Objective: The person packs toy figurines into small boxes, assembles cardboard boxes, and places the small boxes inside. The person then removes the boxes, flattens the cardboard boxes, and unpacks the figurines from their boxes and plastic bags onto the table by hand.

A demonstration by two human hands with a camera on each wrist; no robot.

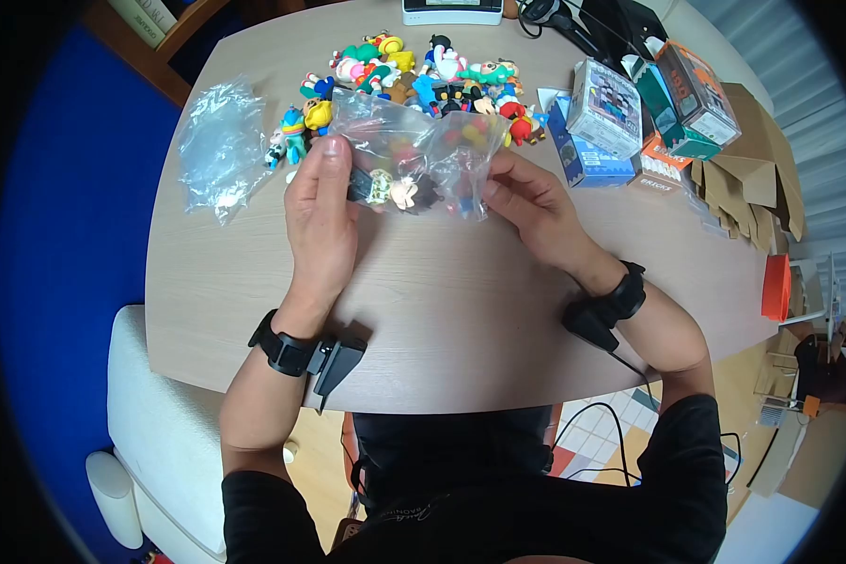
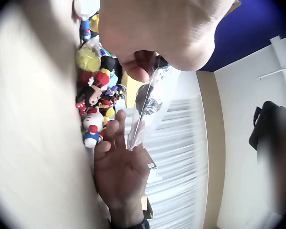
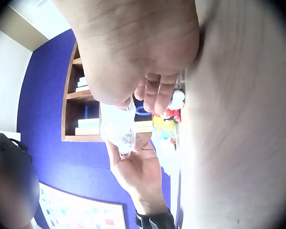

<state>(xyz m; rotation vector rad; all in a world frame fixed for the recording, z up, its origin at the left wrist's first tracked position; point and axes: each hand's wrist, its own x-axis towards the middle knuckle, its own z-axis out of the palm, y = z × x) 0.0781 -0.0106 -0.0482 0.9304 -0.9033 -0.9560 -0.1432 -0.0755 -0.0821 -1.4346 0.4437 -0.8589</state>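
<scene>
A clear plastic bag (image 1: 371, 111) is held up over the table between both hands. Inside it lies a small figure (image 1: 403, 193) with a pale face and dark hair, turned sideways. The left hand (image 1: 324, 221) grips the bag's left end, thumb on the near face. At the other end the right hand (image 1: 545, 221) pinches the bag's edge between thumb and fingers. Seen edge-on in the left wrist view, the bag (image 2: 150, 102) shows a dark part of the figure through the film. Just behind the bag is a pile of colourful toy figures (image 1: 357, 70), partly hidden by it.
To the left, a crumpled clear bag (image 1: 221, 146) lies on the table (image 1: 423, 310). Several small boxes (image 1: 606, 108) are stacked at the right back, beside folded brown cardboard (image 1: 747, 169). A white device (image 1: 451, 11) stands at the far edge.
</scene>
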